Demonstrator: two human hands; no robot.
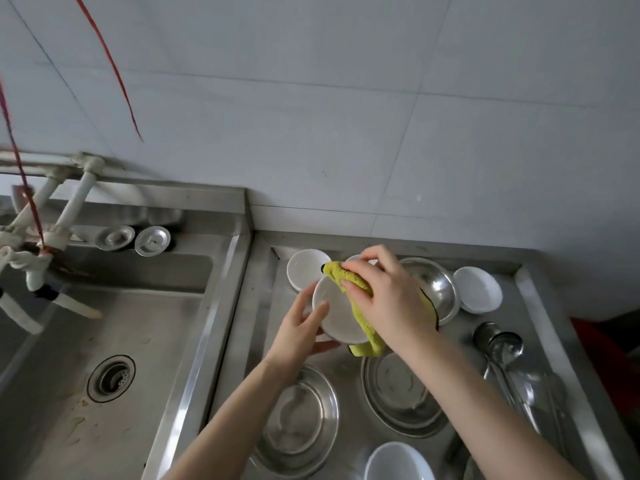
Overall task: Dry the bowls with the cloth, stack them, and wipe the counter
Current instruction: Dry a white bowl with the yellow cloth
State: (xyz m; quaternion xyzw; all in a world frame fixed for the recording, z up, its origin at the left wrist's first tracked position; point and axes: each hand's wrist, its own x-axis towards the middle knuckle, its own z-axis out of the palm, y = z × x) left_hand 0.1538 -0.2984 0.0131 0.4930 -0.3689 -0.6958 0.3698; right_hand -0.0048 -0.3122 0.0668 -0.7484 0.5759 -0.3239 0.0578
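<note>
My left hand (300, 332) grips a small white bowl (334, 315) by its left rim and underside, tilted up above the steel counter (258, 306). My right hand (384, 292) holds a yellow-green cloth (356, 308) pressed into the bowl; the cloth drapes over the rim and hangs below. More white bowls sit around: one at the back left (304, 268), one at the back right (478, 289), one at the near edge (398, 462). Another white bowl is mostly hidden behind my right hand.
Steel bowls lie on the counter: one behind my right hand (433, 285), one at the near left (298, 420), one under my right forearm (401, 396). Ladles and spoons (502, 348) lie at the right. A steel sink (104, 341) with taps and drain plugs is at the left.
</note>
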